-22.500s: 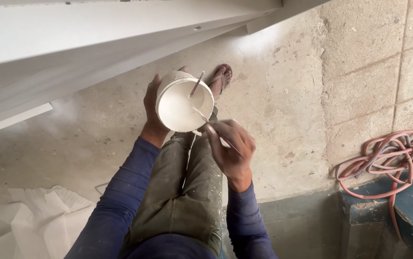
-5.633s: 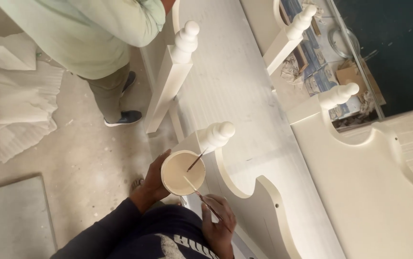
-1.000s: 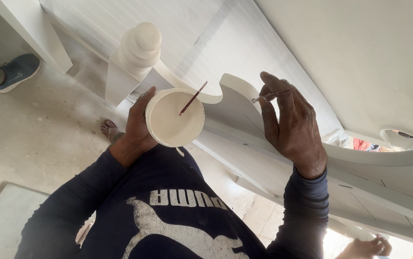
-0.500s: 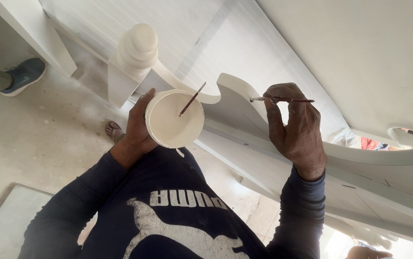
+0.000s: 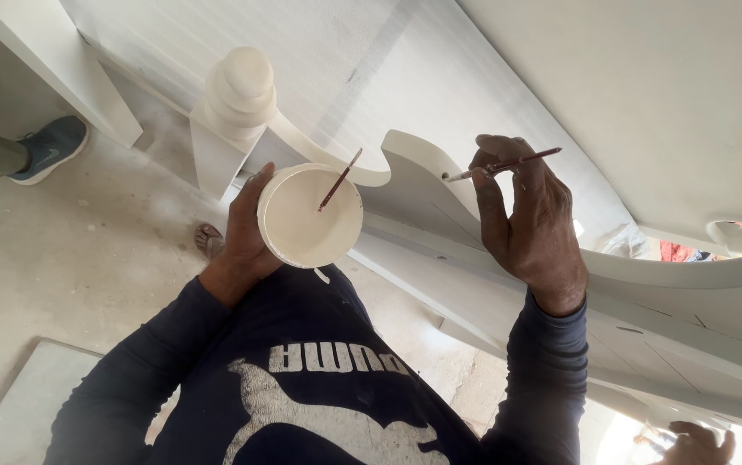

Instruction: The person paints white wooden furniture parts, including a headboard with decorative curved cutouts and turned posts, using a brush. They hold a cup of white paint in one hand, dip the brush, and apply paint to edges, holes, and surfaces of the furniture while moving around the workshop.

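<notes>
The left hand (image 5: 246, 228) is wrapped round a white cup (image 5: 311, 215) of pale paint, gripping it from the nine o'clock side and holding it up against the chest, with a thin stick (image 5: 340, 179) leaning in it, its top pointing to about one o'clock. The right hand (image 5: 530, 220) pinches a fine brush (image 5: 500, 165) between thumb and fingertips, the handle running out toward three o'clock and the white-loaded tip aimed at nine o'clock, just beside the scrolled edge of the white panel (image 5: 423, 185). A second ago that hand was spread flat on the panel and the brush barely showed; half a second ago it had closed round the handle; now the brush sits level and the tip has come nearer the curve, though I cannot tell whether it touches. I take that to mean the feeling-over of the surface is done and a small touch-up on the scroll edge is about to start. The cup has hardly shifted through all this. At eleven o'clock from the cup stands a turned post (image 5: 238, 90), and at far nine o'clock another person's blue shoe (image 5: 48, 148) rests on the concrete floor (image 5: 87, 258). Down at five o'clock a different hand (image 5: 694, 441) shows at the frame's edge.
</notes>
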